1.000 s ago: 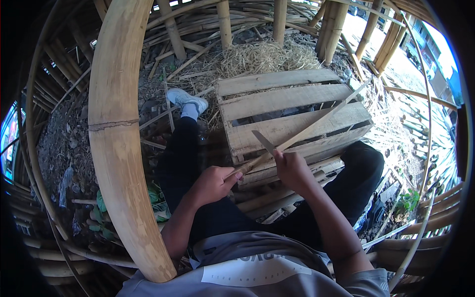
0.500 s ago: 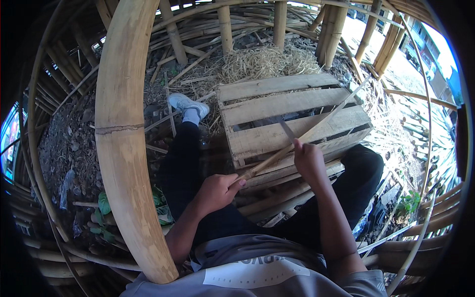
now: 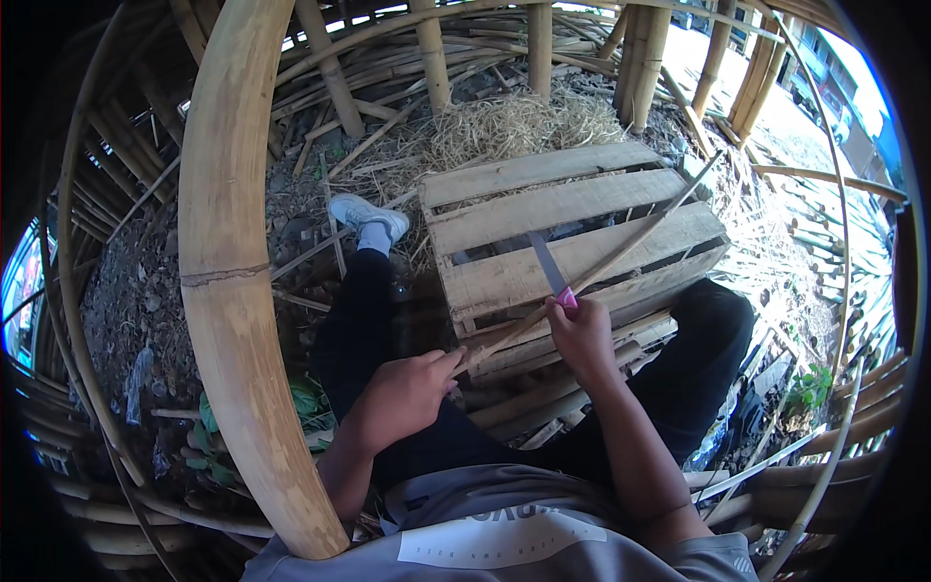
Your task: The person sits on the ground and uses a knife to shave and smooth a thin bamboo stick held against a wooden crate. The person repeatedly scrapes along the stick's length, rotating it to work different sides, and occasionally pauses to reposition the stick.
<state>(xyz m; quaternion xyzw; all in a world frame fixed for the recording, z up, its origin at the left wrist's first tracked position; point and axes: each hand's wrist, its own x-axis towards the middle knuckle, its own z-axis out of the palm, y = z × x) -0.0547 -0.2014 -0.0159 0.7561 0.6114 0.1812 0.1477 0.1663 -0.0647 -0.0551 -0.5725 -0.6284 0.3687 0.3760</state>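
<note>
A long split bamboo strip (image 3: 648, 229) runs slantwise from my left hand up to the right, over a slatted wooden crate (image 3: 499, 281). My left hand (image 3: 405, 393) is closed around its near end. In my right hand (image 3: 582, 338) is a knife (image 3: 550, 264) with a pink handle, gripped where the handle crosses the strip. Its blade points away from me, toward the crate's slats. Whether the cutting edge touches the strip I cannot tell.
A thick bamboo pole (image 3: 225, 291) rises close at my left. Dry straw (image 3: 524, 126) is heaped beyond the crate, before upright bamboo posts (image 3: 539, 53). My shoe (image 3: 369, 219) rests on littered ground left of the crate. More bamboo lies under the crate's near side.
My right hand has come left and a little nearer to me with the knife, and its pink handle now shows. My left hand has turned slightly and shifted left, still on the bamboo strip.
</note>
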